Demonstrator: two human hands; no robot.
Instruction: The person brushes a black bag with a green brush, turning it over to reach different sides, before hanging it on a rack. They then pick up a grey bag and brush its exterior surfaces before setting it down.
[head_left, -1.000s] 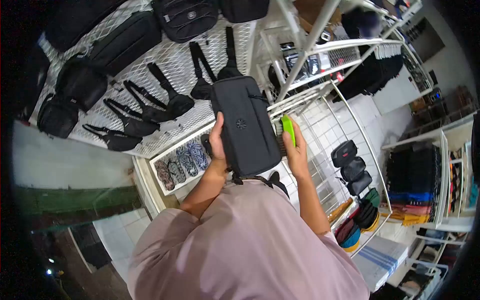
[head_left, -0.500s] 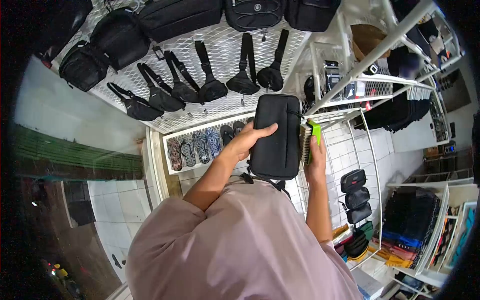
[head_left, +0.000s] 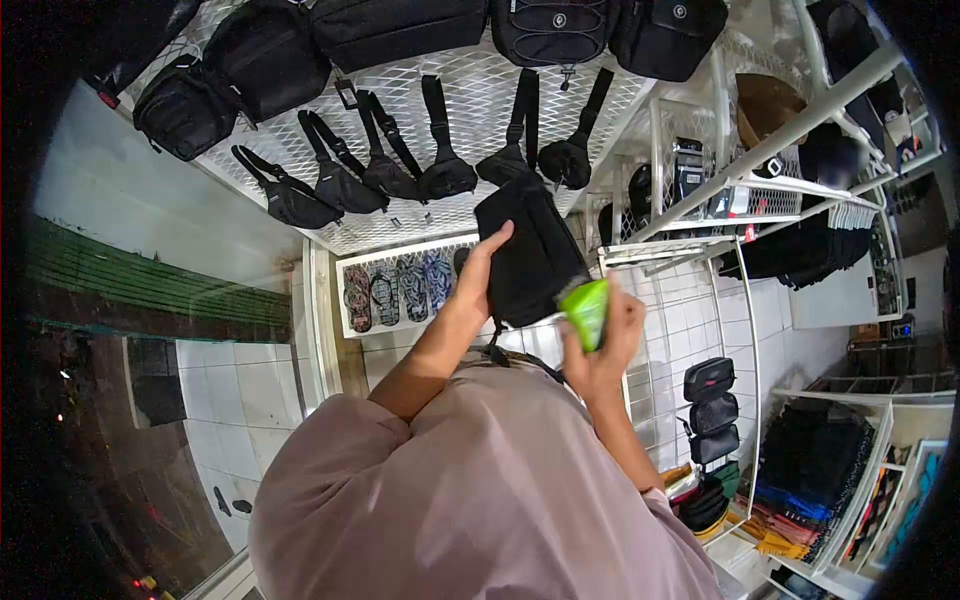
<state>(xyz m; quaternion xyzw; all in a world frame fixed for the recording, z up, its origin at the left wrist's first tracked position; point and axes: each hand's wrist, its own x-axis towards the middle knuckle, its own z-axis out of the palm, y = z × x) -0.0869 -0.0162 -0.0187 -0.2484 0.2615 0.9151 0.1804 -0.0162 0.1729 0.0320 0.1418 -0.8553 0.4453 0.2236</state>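
A black zippered pouch bag (head_left: pixel 530 255) is held up in front of my body, tilted with its top leaning left. My left hand (head_left: pixel 478 278) grips its left side, thumb lying on the front face. In my right hand (head_left: pixel 608 345) is a green-backed brush (head_left: pixel 588 308), slightly blurred. Its bristle side faces the lower right corner of the bag and seems to touch it; the bristles are mostly hidden. A dark strap hangs below the bag near my waist.
Black waist bags (head_left: pixel 440 175) hang on a white mesh wall panel ahead, larger bags above them. Patterned sandals (head_left: pixel 412 290) fill a low white tray. White metal racks (head_left: pixel 700 215) stand close on the right, with small black pouches (head_left: pixel 711 412) and folded clothes (head_left: pixel 815 460).
The bag has tilted and turned in my left hand. My right hand has brought the brush left and down from beside the bag onto its lower right corner. The view has shifted slightly.
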